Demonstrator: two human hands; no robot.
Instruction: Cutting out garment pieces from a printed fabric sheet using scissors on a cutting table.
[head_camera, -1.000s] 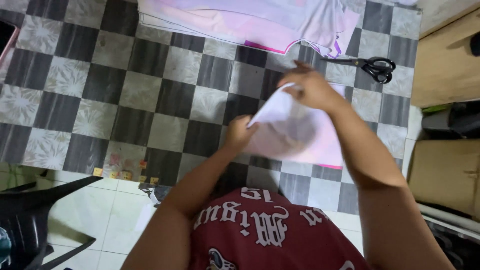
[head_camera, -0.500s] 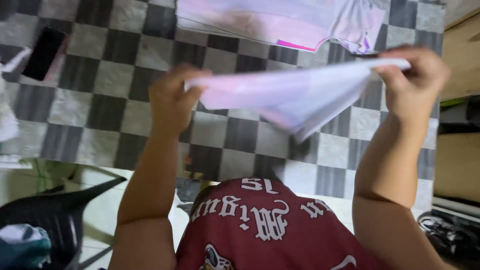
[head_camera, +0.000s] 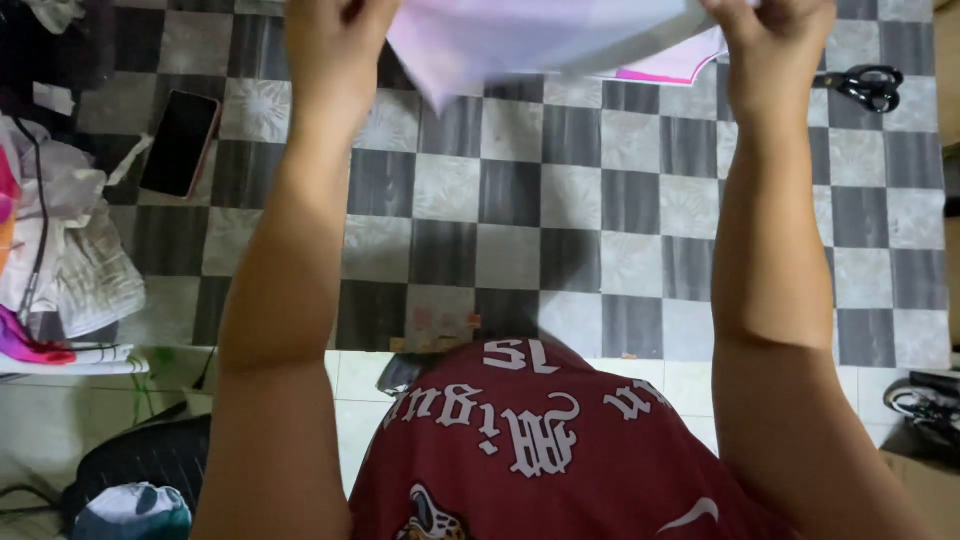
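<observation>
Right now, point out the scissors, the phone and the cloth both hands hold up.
scissors (head_camera: 868, 86), head view, on the black handles.
phone (head_camera: 180, 143), head view, middle of its dark screen.
cloth (head_camera: 540, 30), head view, on the pale stretch between left hand (head_camera: 335, 20) and right hand (head_camera: 770, 25).

The left hand (head_camera: 335, 20) and the right hand (head_camera: 770, 25) are cut off by the top edge of the head view; the fingertips cannot be seen, and the grip is only partly shown. The pale cloth (head_camera: 540, 35) held between them is motion-blurred and truncated at the same edge, so its full shape cannot be determined. A pink-edged fabric piece (head_camera: 665, 70) is largely hidden behind the cloth. The black scissors (head_camera: 868, 85) are small; blade position cannot be told. The clothing pile (head_camera: 60, 230) is cropped at the left edge. The black chair (head_camera: 150, 460) is partly hidden by the left forearm.
</observation>
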